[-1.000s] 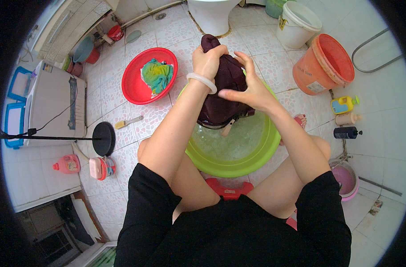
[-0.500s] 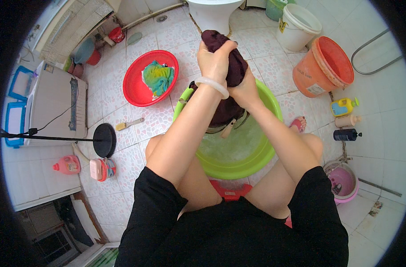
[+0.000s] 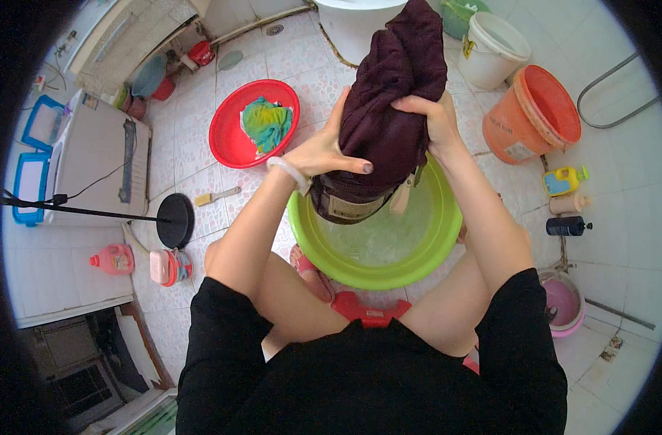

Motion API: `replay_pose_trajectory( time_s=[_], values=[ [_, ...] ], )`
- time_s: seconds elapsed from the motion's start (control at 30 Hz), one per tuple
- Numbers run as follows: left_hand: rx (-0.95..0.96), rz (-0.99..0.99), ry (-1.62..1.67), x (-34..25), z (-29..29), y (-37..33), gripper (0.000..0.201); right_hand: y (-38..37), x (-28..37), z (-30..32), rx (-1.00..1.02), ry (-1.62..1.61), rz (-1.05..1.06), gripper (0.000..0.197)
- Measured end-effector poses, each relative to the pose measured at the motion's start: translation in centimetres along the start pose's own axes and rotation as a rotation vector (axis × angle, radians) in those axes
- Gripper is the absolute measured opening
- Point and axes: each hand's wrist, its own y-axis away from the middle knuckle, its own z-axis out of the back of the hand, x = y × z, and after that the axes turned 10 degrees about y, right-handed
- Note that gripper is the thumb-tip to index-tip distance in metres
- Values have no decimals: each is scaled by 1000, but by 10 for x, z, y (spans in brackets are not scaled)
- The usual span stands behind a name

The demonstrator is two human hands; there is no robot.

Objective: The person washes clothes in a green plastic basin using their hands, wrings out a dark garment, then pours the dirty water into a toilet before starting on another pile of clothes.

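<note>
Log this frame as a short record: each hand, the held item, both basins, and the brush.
Left hand: spread against the fabric's left side, thumb in front
Right hand: gripping the fabric's right side
Fabric: dark purple, bunched, raised over the green basin
Green basin: holds cloudy water
Red basin: holds a blue-green and yellow cloth
Brush: on the floor, below the red basin in view
</note>
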Motion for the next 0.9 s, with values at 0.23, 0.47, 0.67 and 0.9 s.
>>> replay_pose_trajectory(
  time_s=[0.23, 0.47, 0.67, 0.9],
  values=[
    [-102, 6, 167, 18, -36, -27, 96, -6, -16, -2, -120, -99, -161, 31],
    [-430, 86, 288, 34, -47, -42, 67, -15, -23, -15, -264, -19, -81, 29],
    [-676, 59, 125, 34, -57, -51, 56, -22, -34, -13, -359, -30, -76, 34],
    [-763, 17, 189, 38, -45, -53, 52, -29, -29, -15, -142, 80, 66, 59]
  ],
)
